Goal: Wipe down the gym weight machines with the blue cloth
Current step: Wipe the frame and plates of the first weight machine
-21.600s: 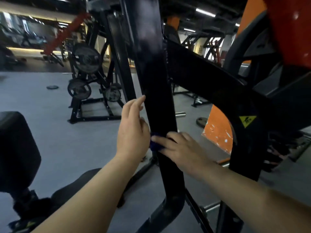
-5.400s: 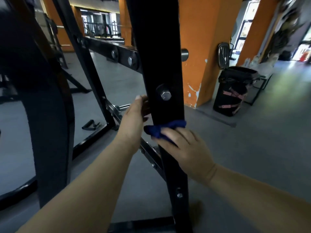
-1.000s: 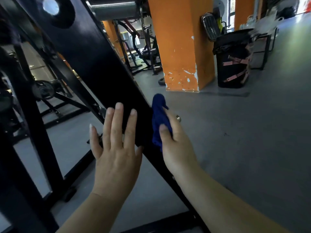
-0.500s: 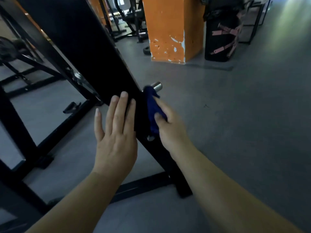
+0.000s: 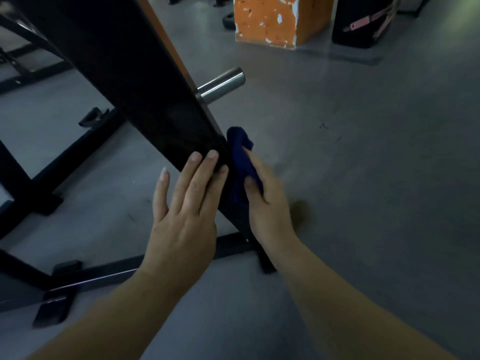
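We hold the blue cloth (image 5: 242, 165) bunched in our right hand (image 5: 267, 201), thumb and fingers curled round it, pressing it against the right-hand edge of the slanted black frame post (image 5: 145, 94). The cloth sits at about six o'clock from the steel peg (image 5: 223, 84) that juts from the same edge, near it but apart. Our left hand (image 5: 184, 211) lies flat on the broad face of the post, fingers straight and close together, the little finger splayed off toward nine o'clock; it holds nothing.

What matters for the next stroke is the post's long axis: it runs from eleven o'clock down to five o'clock, ending at the floor rail (image 5: 155, 266) just behind our right wrist. The cloth lies along that axis, between the post's edge and our palm, so we judge the wipe must follow the slope. The right hand is the nearer one to the unwiped foot, with only a short stretch left below.

At one o'clock, well apart, stands a dark bin (image 5: 363, 24) beside the chipped orange pillar (image 5: 275, 19); only its lower part shows, so we cannot tell what it holds.
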